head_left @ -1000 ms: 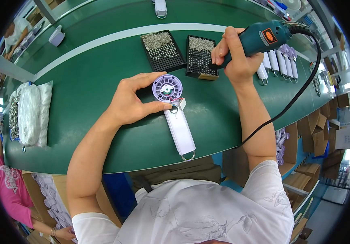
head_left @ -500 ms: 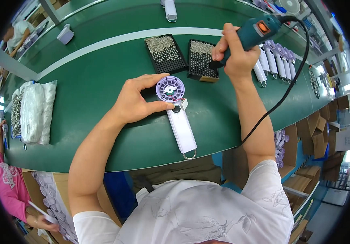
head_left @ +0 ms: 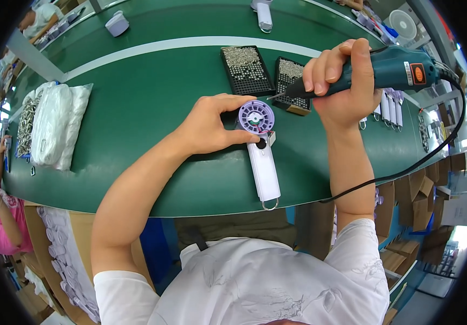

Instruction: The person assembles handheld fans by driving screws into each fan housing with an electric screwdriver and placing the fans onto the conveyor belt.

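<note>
On the green bench lies a handheld fan (head_left: 263, 168) with a white handle, a round purple head and a wire loop at its near end. My left hand (head_left: 211, 123) grips the fan around its head, thumb near the dark round spot on the handle. In my right hand (head_left: 347, 81) is a teal electric screwdriver (head_left: 388, 69), tilted nearly level, its thin bit pointing left just above the fan head. Behind the fan stand two black screw trays, the left one (head_left: 247, 76) in full view and the right one (head_left: 294, 70) partly hidden by the screwdriver and my fingers.
The screwdriver's black cable (head_left: 407, 174) loops down at the right past my forearm. Several assembled fans (head_left: 389, 108) lie at the right. Plastic bags (head_left: 54, 124) rest at the left. Another fan (head_left: 264, 16) lies farther back. A person in pink (head_left: 4, 216) is at the far left.
My right hand has turned the screwdriver from steeply slanted over the right tray to nearly level, its bit now close to the fan head. The whole view has shifted; my left hand keeps its grip.
</note>
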Motion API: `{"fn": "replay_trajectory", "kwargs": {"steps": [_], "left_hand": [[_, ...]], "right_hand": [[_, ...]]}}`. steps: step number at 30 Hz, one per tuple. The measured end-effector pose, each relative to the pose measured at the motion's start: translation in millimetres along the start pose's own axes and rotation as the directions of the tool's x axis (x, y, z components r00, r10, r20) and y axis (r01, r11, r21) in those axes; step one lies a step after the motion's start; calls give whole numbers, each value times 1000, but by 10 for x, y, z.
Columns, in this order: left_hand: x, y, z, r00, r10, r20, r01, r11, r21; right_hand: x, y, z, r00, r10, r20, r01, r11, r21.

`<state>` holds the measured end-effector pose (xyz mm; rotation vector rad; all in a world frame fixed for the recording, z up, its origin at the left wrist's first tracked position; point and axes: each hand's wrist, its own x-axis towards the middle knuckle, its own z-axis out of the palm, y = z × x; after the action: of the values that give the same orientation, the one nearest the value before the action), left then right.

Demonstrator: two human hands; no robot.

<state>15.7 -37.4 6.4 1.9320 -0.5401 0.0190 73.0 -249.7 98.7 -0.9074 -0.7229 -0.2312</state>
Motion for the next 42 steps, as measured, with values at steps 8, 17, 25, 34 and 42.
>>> {"fn": "replay_trajectory", "kwargs": {"steps": [8,17,25,34,42], "left_hand": [[1,-1,2,1000,-20,-2,20,1000,-13],[0,-11,1,1000,-29,2,29,1000,9],[9,6,-4,1000,-26,9,26,999,23],[-10,-64,18,999,16,-33,-17,999,-41],[2,6,-6,997,-71,5,71,995,-65]], "right_hand": [[-80,196,166,992,5,123,-7,1000,16],[-112,254,86,972,8,235,10,997,-77],[-167,297,72,977,15,214,10,993,-116],[-112,410,267,967,192,169,-129,937,-323],[-65,474,328,957,249,149,-189,925,-329]]}}
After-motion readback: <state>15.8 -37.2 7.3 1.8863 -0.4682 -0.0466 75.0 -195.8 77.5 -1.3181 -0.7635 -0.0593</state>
